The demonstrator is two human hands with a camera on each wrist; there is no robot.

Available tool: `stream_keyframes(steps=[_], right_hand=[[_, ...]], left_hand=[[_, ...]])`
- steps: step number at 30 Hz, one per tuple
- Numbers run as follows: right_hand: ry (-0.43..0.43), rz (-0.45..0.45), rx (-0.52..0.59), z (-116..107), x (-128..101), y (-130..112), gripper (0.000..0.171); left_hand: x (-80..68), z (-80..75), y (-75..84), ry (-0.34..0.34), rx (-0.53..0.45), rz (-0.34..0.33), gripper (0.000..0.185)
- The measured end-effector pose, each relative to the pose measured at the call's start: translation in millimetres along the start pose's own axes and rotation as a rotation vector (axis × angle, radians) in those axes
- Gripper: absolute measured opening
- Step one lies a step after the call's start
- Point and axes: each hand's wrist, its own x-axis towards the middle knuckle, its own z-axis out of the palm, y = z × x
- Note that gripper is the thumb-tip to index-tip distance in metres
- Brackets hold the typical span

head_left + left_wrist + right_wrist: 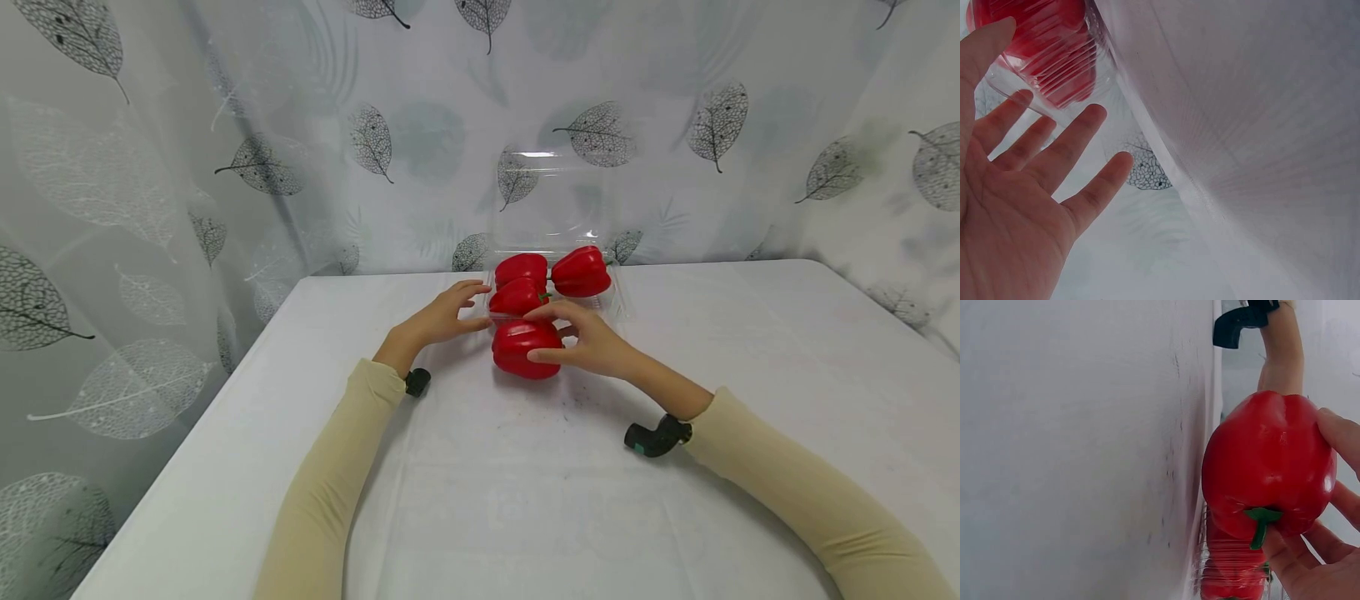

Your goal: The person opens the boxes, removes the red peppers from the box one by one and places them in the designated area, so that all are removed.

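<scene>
A red bell pepper (519, 354) with a green stem is at the near side of a clear plastic container (619, 307). My right hand (596, 343) holds this pepper from the right, thumb and fingers on its skin; the right wrist view shows the pepper (1269, 462) large, stem facing down. Beside the container's left wall, my left hand (441, 320) has its fingers spread and nothing between them. Inside the container lie other red bell peppers: one at back left (521, 268), one at back right (582, 272), one at front left (517, 297).
The container's transparent lid (551, 196) stands raised at the back, against a curtain (435, 75) printed with leaves. A white cloth covers the table (510, 500). Dark wrist cameras sit below both hands, the right one (654, 437) close to the tabletop.
</scene>
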Motion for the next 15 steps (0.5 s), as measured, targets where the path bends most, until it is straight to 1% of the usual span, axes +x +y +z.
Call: stream_keyframes(steps=[15], right_hand=[[-0.035, 0.013, -0.056, 1.8, -2.1, -4.8, 0.060]], left_hand=[[0.2, 0.4, -0.1, 0.004, 0.003, 0.006, 0.065]])
